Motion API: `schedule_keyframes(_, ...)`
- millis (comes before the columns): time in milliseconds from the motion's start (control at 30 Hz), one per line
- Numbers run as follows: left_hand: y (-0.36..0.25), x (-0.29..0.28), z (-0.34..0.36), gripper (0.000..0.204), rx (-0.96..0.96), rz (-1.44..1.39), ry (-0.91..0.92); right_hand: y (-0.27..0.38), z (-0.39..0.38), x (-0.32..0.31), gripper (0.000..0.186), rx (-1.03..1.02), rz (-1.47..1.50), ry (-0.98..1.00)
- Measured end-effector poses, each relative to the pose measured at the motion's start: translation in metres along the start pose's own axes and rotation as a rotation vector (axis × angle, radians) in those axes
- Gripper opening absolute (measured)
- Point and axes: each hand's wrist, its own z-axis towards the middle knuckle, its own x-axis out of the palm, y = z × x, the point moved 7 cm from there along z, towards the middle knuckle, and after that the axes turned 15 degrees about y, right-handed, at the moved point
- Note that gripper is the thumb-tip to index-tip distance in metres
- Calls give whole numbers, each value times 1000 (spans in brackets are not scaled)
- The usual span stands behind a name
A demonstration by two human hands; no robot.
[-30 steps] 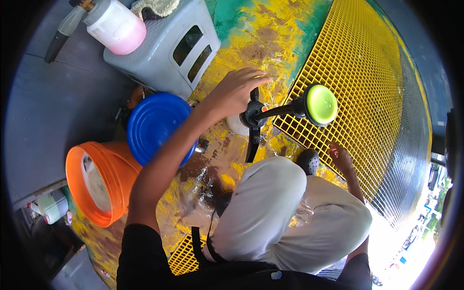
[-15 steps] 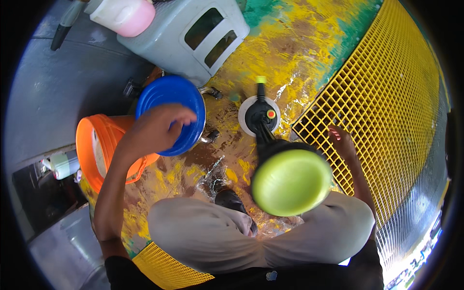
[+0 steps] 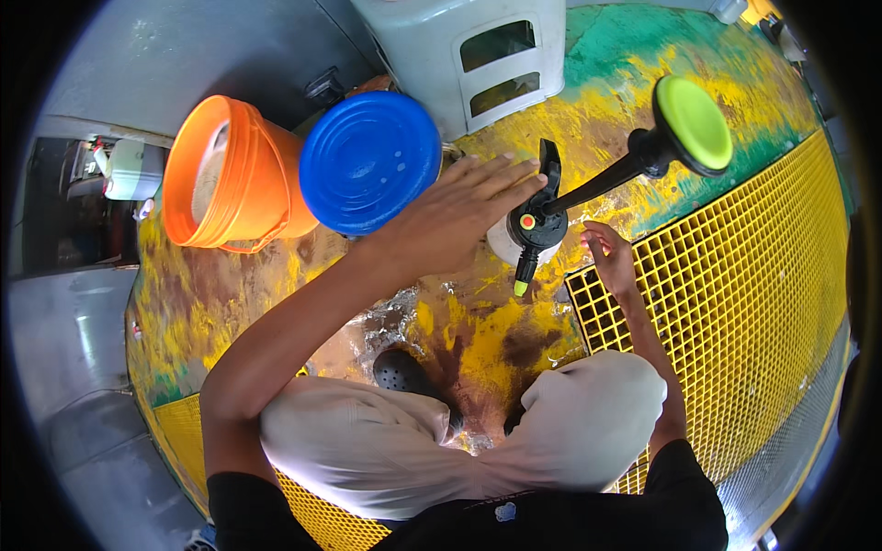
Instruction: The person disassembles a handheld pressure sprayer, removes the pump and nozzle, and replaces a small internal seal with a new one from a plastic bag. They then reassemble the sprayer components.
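In front of my knees a pump sprayer [image 3: 542, 230] with a black head, a red-orange button and a pale body stands on the floor. Its lime-tipped nozzle [image 3: 522, 287] points toward me. The black pump rod leads up and to the far right, ending in a round lime-green knob [image 3: 695, 124]. Stretched flat, the fingers of my left hand [image 3: 469, 216] reach to the left side of the sprayer head; whether they touch it I cannot tell. Close by on the right, my right hand [image 3: 612, 255] has loosely bent fingers, apart and holding nothing.
A round blue stool top [image 3: 370, 161] stands left of the sprayer, beside an orange bucket [image 3: 248, 179] with pale contents. Behind is a grey plastic stool [image 3: 432, 64]. Yellow grating [image 3: 735, 266] borders the paint-worn floor on the right. A whitish jug [image 3: 135, 170] sits far left.
My left hand has moved right, from above the blue stool to the sprayer. The sprayer has turned: its nozzle now faces me and the knob is farther away. The view has shifted.
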Motion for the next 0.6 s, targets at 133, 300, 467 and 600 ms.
schedule_keyframes(133,3,-2,37,74,66,139,-8,4,8,8,25,0,26,4)
schedule_keyframes(300,12,4,74,57,113,237,201,-20,-19,-4,28,31,27,-37)
schedule_keyframes(467,34,15,-13,39,-382,-338,696,-53,-63,-32,27,170,136,-140)
schedule_keyframes(600,31,0,-43,49,-452,-456,545,-56,-69,-31,27,203,162,-142)
